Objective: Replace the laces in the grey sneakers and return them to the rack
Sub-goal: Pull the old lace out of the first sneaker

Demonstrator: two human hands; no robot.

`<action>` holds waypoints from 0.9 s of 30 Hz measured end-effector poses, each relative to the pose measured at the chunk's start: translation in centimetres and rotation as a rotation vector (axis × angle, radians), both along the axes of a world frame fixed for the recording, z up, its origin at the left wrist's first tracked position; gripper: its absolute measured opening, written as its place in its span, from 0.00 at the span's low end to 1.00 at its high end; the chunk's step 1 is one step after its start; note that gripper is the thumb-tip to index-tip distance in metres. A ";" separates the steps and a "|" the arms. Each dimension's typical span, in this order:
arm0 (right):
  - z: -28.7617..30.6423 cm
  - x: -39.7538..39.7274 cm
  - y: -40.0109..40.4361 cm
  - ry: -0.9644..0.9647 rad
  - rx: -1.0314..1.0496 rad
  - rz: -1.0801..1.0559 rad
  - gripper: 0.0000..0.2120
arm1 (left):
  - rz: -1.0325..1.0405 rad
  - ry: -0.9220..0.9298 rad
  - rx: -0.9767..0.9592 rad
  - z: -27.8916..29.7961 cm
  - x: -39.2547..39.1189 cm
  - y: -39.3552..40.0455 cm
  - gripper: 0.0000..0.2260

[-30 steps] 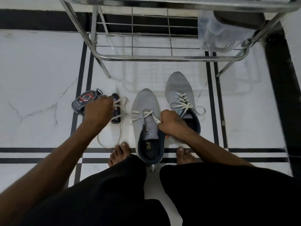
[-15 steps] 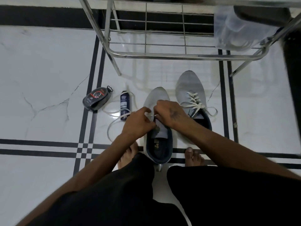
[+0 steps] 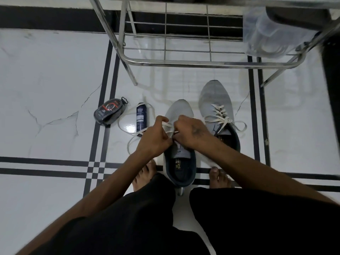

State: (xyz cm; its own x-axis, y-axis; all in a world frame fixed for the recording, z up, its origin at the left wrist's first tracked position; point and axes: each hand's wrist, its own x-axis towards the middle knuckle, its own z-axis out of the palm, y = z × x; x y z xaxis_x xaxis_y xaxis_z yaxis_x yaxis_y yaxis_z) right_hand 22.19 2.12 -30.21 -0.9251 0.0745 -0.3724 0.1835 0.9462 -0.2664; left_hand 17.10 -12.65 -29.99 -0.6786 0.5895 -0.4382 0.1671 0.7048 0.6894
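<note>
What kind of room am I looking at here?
Probably a home entryway or hallway: polished white tiled floor with black stripes, a metal shoe rack, and two grey sneakers set before it.

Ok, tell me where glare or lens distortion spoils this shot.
Head view: a bright glare patch sits on the glossy white marble floor beside the dark blue spray can; wide-angle bending curves the steel shoe rack rails; overall lighting is dim and slightly soft.

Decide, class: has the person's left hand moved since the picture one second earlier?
Yes. The left hand has come rightward, away from the dark spray can, to the near sneaker, meeting the right hand.
</note>
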 end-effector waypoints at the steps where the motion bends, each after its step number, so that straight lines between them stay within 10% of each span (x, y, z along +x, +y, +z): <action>1: -0.2 -0.1 -0.2 -0.028 0.017 0.071 0.08 | 0.014 -0.013 -0.005 -0.1 0.0 -0.3 0.26; 8: 3.5 0.5 6.8 0.230 0.018 -0.564 0.08 | 0.064 -0.060 -0.019 -0.3 0.0 -1.4 0.26; 17: 0.2 0.0 0.2 0.009 0.056 0.257 0.10 | 0.013 -0.026 0.017 -0.3 -0.1 -1.0 0.27; 24: 3.6 0.9 7.2 0.152 0.197 -0.329 0.09 | 0.063 -0.046 0.014 -0.6 -0.3 -1.0 0.25; 27: 3.8 1.4 3.5 0.160 0.089 -0.175 0.09 | 0.048 -0.042 0.022 -0.7 -0.3 -0.8 0.26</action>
